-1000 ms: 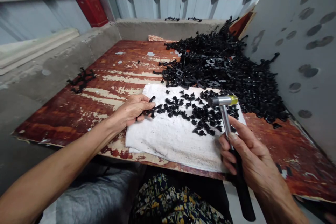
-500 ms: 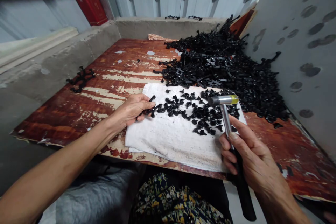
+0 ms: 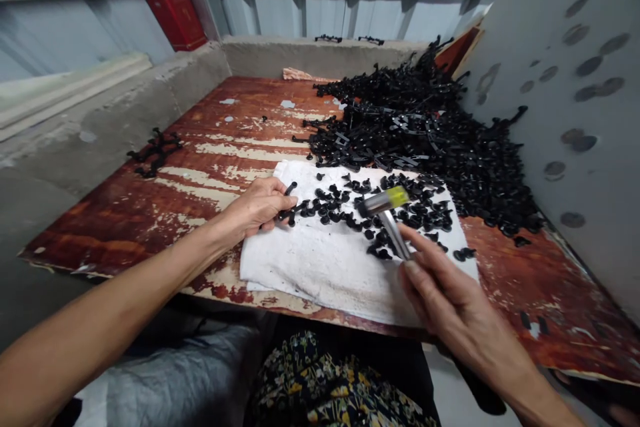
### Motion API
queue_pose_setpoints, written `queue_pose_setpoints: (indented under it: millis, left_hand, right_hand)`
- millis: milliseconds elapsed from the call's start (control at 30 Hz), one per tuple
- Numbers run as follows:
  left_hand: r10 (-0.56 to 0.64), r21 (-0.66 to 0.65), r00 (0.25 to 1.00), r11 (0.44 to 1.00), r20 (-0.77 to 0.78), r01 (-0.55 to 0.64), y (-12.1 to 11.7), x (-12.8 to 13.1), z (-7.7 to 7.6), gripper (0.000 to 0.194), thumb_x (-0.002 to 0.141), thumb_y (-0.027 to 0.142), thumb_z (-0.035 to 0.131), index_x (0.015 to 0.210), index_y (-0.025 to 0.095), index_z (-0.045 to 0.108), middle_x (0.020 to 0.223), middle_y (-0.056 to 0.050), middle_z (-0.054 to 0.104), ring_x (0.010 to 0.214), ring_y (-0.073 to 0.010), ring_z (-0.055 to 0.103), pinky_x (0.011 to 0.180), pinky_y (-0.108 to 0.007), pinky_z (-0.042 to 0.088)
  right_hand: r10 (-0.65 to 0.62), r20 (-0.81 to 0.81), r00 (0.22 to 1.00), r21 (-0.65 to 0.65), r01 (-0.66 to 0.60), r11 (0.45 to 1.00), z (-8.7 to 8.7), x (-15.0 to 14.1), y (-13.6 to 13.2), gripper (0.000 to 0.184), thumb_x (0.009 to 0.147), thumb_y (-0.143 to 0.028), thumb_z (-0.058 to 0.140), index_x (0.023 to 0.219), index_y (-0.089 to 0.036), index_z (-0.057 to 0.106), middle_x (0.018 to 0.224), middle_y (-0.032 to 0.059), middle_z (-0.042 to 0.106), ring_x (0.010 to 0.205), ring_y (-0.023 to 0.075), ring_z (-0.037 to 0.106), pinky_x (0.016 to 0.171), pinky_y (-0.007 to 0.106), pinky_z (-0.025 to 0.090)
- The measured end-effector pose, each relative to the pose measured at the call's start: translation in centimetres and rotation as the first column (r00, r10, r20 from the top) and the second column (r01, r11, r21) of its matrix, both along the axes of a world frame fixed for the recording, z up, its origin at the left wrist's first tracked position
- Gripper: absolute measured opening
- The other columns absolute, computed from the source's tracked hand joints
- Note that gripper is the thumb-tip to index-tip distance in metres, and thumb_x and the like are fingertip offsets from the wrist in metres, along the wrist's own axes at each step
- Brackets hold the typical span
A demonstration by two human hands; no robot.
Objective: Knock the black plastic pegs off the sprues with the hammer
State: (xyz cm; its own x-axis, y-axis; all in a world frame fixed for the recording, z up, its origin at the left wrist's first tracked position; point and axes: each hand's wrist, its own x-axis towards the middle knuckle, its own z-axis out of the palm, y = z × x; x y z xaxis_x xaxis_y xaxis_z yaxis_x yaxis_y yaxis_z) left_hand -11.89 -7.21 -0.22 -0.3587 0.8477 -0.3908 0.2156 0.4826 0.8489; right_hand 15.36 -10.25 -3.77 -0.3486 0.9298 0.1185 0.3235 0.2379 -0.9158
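My left hand (image 3: 265,205) is closed on a small black plastic part (image 3: 289,195), whose knobbed end sticks out past the thumb over the left side of a white cloth (image 3: 320,267). In my right hand (image 3: 445,287) is a hammer (image 3: 397,233) with a metal head, one dark face and one yellow face. Its head, slightly blurred, hangs above the cloth, and the black handle runs back under my palm. Several small black knob-shaped pieces (image 3: 335,203) lie scattered on the cloth between my two hands. Fingers of my left hand hide the rest of the part.
A large heap of black plastic parts (image 3: 400,127) covers the back right of the worn red-brown table (image 3: 215,113). A few linked black parts (image 3: 156,152) lie at its left edge. A grey spotted panel (image 3: 550,113) stands on the right. On the ledge sits a red box (image 3: 176,21).
Between half a second ago and now, my right hand has swung the hammer leftward, towards my left hand, and its head has tilted. My left hand stays in place with the black part.
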Motion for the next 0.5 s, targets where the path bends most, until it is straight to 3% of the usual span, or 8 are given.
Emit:
queue_pose_setpoints:
  millis: [67,133,233,333,400,500]
  left_hand:
    - [-0.019,0.0,1.0,1.0,-0.016,0.019,0.1,-0.1,-0.1,0.021,0.083,0.006,0.06,0.072,0.019,0.047,0.043,0.002,0.055,0.033,-0.01,0.053,0.029,-0.015,0.018]
    - [-0.031,-0.005,0.999,1.0,-0.028,0.031,0.1,-0.3,-0.3,0.022,0.083,0.007,0.059,0.071,0.019,0.046,0.041,0.003,0.054,0.029,-0.0082,0.047,0.03,-0.015,0.017]
    - [-0.046,-0.011,0.998,0.999,-0.033,0.046,0.2,-0.6,-0.6,0.023,0.084,0.009,0.06,0.071,0.02,0.044,0.039,0.004,0.053,0.023,-0.0052,0.035,0.031,-0.017,0.015]
    - [-0.068,0.001,0.997,0.998,-0.022,0.068,0.1,-0.7,-0.8,0.024,0.083,0.014,0.065,0.071,0.02,0.045,0.041,0.004,0.055,0.023,-0.0044,0.033,0.032,-0.017,0.013]
    - [-0.065,0.008,0.998,0.998,-0.001,0.065,0.0,-0.7,-0.6,0.024,0.083,0.014,0.066,0.072,0.02,0.046,0.041,0.003,0.055,0.025,-0.0055,0.037,0.031,-0.017,0.014]
    - [-0.072,0.004,0.996,0.997,0.055,0.072,-0.2,-0.7,-0.1,0.02,0.085,0.011,0.061,0.071,0.018,0.049,0.041,0.001,0.055,0.027,-0.0053,0.039,0.031,-0.016,0.017]
  right_hand:
    - [0.127,0.174,0.977,0.216,-0.163,0.963,0.2,-1.2,0.6,0.046,0.094,-0.021,0.045,0.139,-0.023,0.053,0.116,0.0102,0.069,0.103,0.0202,0.068,0.087,0.035,0.058]
    - [0.196,0.301,0.933,0.344,-0.298,0.89,0.4,-2.6,1.5,0.053,0.092,-0.014,0.038,0.144,-0.017,0.048,0.13,0.0146,0.063,0.115,0.0233,0.063,0.097,0.04,0.052]
    - [0.187,0.48,0.857,0.385,-0.398,0.832,0.9,-4.5,2.8,0.063,0.087,-0.007,0.033,0.15,-0.011,0.04,0.111,0.0172,0.068,0.091,0.0234,0.069,0.083,0.041,0.057]
    - [0.138,0.694,0.706,0.322,-0.476,0.818,1.7,-5.8,3.5,0.073,0.081,-0.003,0.034,0.152,-0.015,0.035,0.091,0.0116,0.067,0.06,0.017,0.061,0.061,0.033,0.056]
    - [0.105,0.772,0.627,0.296,-0.501,0.813,2.2,-6.2,3.6,0.074,0.08,-0.001,0.034,0.153,-0.017,0.034,0.089,0.0101,0.066,0.052,0.0143,0.055,0.054,0.029,0.052]
    - [0.077,0.806,0.586,0.301,-0.519,0.8,2.5,-6.4,3.5,0.073,0.082,-0.002,0.033,0.153,-0.017,0.034,0.089,0.0101,0.066,0.052,0.0145,0.054,0.052,0.027,0.049]
